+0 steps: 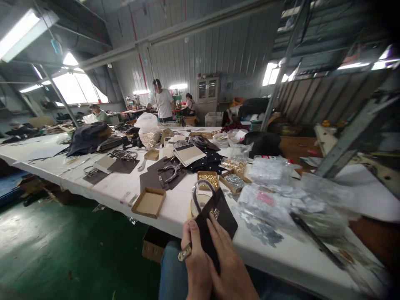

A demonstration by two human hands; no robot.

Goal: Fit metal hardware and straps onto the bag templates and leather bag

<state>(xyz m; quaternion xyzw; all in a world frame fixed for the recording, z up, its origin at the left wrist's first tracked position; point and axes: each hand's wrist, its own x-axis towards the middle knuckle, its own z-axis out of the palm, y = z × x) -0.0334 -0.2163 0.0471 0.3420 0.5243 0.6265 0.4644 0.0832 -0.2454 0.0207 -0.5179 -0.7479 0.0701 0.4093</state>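
A dark brown bag panel (229, 214) with a curved, plastic-wrapped handle (196, 196) is tilted up at the table's near edge. My left hand (196, 258) is closed round the panel's left side, thumb on top. A small brass-coloured metal piece (184, 253) sticks out by its fingers; I cannot make out its kind. My right hand (229, 260) grips the panel from the right, its long fingers laid along the face. Their tips touch a shiny metal fitting (214, 213) below the handle. Behind the handle lies a pale tape roll (204, 200), partly hidden.
An open cardboard tray (149, 203) sits to the left. Boxes of gold hardware (208, 179) and silver hardware (234, 181) stand ahead. More dark panels (153, 175) with handles lie beyond. Plastic bags (268, 200) and a dark rod-like tool (317, 239) are right. Several people work farther back.
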